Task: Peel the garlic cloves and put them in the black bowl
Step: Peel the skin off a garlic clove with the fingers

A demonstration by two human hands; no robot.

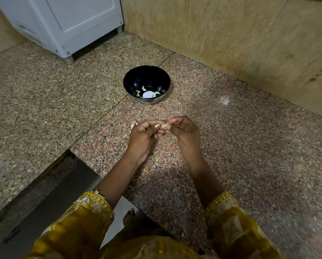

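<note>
A black bowl (130,79) stands on the granite counter, with several pale peeled garlic cloves (143,88) lying at its bottom. In front of the bowl, my left hand (144,135) and my right hand (183,133) meet above the counter. Between their fingertips they pinch one small garlic clove (164,126). Both hands have curled fingers. Unpeeled garlic pieces (133,124) lie on the counter just behind my left hand, partly hidden by it.
A white appliance (63,25) stands at the back left. A beige stone wall (231,34) runs along the back right. The counter's front edge (77,156) cuts in at the lower left, with the floor and a foot below.
</note>
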